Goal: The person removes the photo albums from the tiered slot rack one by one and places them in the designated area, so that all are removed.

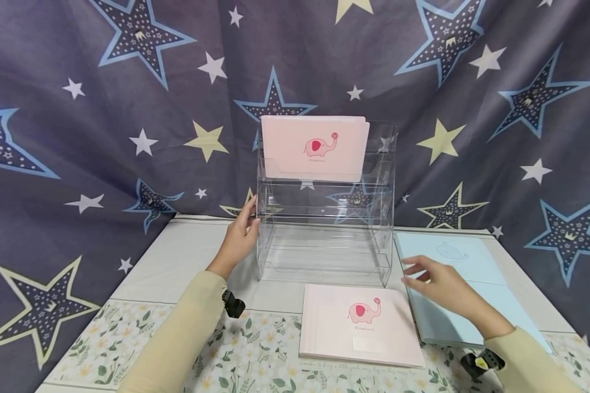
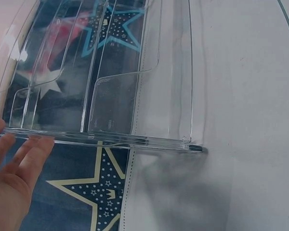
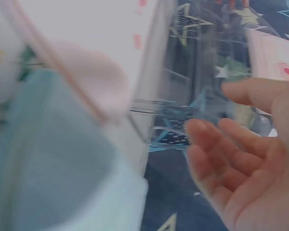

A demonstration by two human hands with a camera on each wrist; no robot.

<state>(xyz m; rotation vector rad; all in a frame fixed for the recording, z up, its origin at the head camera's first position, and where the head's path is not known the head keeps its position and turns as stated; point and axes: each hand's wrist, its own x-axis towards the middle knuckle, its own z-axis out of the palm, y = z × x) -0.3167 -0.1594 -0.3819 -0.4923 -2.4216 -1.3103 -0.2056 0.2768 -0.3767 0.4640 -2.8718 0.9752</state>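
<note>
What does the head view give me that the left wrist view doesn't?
Only the head view shows the pink elephant folder standing in the top tier, a second pink elephant folder flat on the table, the blue folders and the right hand above them. Only the left wrist view shows the rack's side edge close up, fingers straight against it. Both show the clear acrylic rack and left hand.

Soft, even indoor light; head view sharp, right wrist view blurred.

The head view bends outward at its edges. The clear acrylic tiered rack (image 1: 324, 218) carries pale glints and casts a faint grey shadow on the white table (image 2: 250, 96) in the left wrist view. In the right wrist view the pale blue folder (image 3: 53, 163) smears out of focus.
</note>
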